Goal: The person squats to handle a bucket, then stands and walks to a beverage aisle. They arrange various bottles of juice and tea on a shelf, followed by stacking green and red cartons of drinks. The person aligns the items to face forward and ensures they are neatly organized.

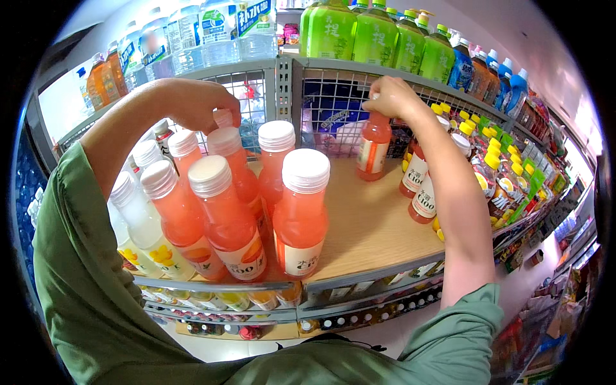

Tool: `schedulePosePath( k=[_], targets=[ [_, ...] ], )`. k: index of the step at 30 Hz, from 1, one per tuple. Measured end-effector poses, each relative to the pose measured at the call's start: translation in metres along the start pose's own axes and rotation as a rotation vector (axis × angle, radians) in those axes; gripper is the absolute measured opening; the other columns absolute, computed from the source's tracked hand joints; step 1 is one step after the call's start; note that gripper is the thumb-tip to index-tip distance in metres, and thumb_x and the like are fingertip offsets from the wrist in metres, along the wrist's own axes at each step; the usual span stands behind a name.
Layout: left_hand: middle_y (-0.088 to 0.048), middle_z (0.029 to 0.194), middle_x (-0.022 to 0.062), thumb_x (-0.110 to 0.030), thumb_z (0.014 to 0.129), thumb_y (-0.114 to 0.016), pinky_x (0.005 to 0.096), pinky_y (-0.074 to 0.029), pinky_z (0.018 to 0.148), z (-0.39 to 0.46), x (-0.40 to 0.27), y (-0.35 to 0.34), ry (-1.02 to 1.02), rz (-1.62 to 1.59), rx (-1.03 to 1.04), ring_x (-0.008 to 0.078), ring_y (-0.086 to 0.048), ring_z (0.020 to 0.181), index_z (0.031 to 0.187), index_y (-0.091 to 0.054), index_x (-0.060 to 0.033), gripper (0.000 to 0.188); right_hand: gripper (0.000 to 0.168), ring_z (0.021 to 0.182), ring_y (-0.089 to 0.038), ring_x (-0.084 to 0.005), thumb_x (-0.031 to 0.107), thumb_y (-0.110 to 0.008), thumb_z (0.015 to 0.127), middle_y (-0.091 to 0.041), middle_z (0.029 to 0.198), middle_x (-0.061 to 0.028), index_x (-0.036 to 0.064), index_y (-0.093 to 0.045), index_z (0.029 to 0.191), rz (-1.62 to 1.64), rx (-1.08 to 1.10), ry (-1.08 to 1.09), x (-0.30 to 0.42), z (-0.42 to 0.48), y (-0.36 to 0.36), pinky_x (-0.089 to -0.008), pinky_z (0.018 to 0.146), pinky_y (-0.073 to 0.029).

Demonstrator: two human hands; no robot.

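Observation:
My left hand (211, 103) reaches to the back of the shelf's left part, its fingers closed around the top of a pink drink bottle (223, 118). Several pink bottles with white caps, such as the front one (301, 216), stand upright just in front of it, beside pale yellow ones (144, 231). My right hand (390, 98) grips the cap and neck of another pink bottle (373, 149) near the wire mesh back. That bottle is upright; whether its base touches the wooden shelf (365, 211) I cannot tell.
Pink bottles (423, 202) stand right of the wooden surface, partly behind my right forearm. Beyond them are rows of yellow-capped bottles (493, 161). Large green bottles (332, 33) and clear water bottles (221, 29) line the upper shelf. A wire mesh (332, 96) closes the back; lower shelves hold more bottles.

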State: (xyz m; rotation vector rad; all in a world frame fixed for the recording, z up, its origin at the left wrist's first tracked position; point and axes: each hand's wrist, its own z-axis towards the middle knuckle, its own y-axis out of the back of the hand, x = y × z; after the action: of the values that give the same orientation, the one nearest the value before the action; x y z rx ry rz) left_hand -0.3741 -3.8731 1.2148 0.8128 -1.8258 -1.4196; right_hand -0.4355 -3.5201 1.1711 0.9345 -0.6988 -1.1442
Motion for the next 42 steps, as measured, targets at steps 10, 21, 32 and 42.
schedulePosePath(
  k=[10,21,32,42],
  targets=[
    [-0.061,0.119,0.0131,-0.006,0.086,-0.065,0.0337,-0.060,0.071,-0.020,0.007,0.014,0.235,-0.229,0.119,0.0241,-0.064,0.097,0.119,-0.060,-0.0066,0.034,0.034,0.084,-0.067,-0.0313,0.034,-0.061,0.071,-0.070,0.089,-0.0179,0.004,-0.073,0.082,0.011,0.091,0.071,0.164,0.025,0.008,-0.0410,0.077,-0.053],
    [-0.067,0.096,0.0100,-0.023,0.088,-0.066,0.0323,-0.055,0.061,-0.019,0.023,-0.001,0.144,-0.233,0.042,0.0179,-0.064,0.074,0.123,-0.056,-0.0077,0.039,0.042,0.083,-0.066,-0.0285,0.039,-0.047,0.092,-0.068,0.094,-0.0192,0.004,-0.068,0.102,0.202,0.396,0.380,0.220,0.023,0.012,-0.0403,0.069,-0.052],
    [-0.058,0.127,0.0177,-0.028,0.096,-0.055,0.0387,-0.045,0.096,-0.032,-0.010,0.002,0.231,-0.061,-0.141,0.0314,-0.058,0.112,0.138,-0.045,-0.0089,0.047,0.062,0.076,-0.065,-0.0292,0.059,-0.050,0.088,-0.068,0.085,-0.0165,0.001,-0.070,0.093,0.136,0.270,0.169,0.132,0.021,0.046,-0.0421,0.073,-0.053],
    [-0.051,0.137,0.0121,-0.012,0.086,-0.066,0.0421,-0.038,0.107,-0.055,-0.066,0.037,0.041,0.087,-0.538,0.0291,-0.048,0.125,0.136,-0.046,-0.0102,0.054,0.048,0.092,-0.065,-0.0288,0.043,-0.073,0.076,-0.069,0.097,-0.0144,0.005,-0.067,0.104,-0.453,0.602,-0.228,-0.012,-0.096,0.112,-0.0416,0.078,-0.051]
  ],
)
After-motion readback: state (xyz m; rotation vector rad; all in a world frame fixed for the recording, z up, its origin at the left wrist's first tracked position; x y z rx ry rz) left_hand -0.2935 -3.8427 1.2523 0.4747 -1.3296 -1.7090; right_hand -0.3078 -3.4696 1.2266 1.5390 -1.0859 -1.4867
